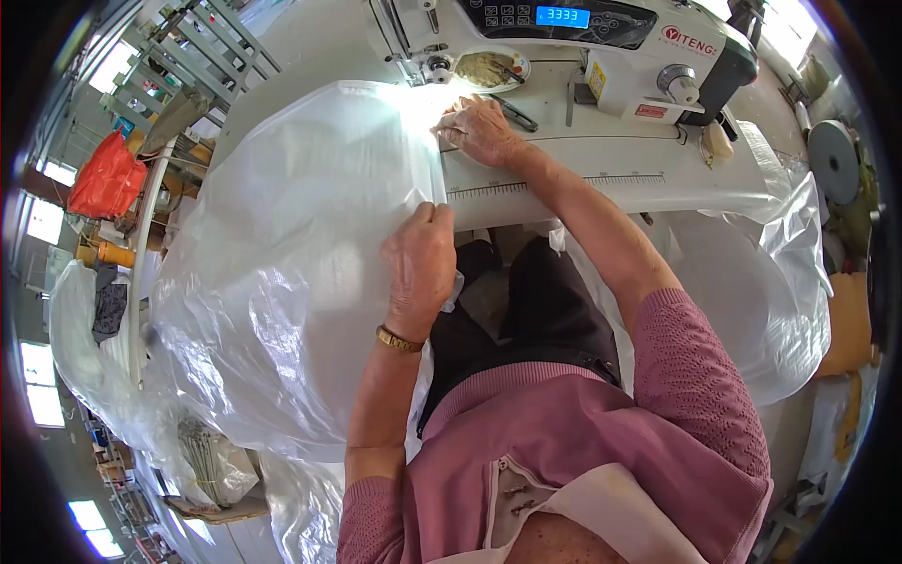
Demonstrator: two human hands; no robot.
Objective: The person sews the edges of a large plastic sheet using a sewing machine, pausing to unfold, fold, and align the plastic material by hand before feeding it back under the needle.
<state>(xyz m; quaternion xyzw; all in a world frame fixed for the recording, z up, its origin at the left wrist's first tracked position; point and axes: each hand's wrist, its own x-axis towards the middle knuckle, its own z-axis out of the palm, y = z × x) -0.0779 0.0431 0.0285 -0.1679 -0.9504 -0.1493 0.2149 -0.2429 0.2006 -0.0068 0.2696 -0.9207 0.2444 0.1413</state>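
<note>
A large sheet of translucent white plastic (291, 235) spreads over the left of the sewing table and hangs over its front edge. My left hand (420, 268) is closed on the sheet's right edge, near the front of the table. Farther up that edge, my right hand (482, 132) has its fingers bent together on the plastic, close to the needle area of the sewing machine (648, 61). Bright lamp glare hides the fingertips' exact grip and the needle. A small dark tool (515, 115), perhaps thread snips, lies just behind my right hand.
A small dish (491, 70) sits behind the needle area. A ruler scale (564, 184) runs along the table's front. More clear plastic (742, 301) hangs at the right. At the left, a red bag (108, 177) rests on a cluttered shelf.
</note>
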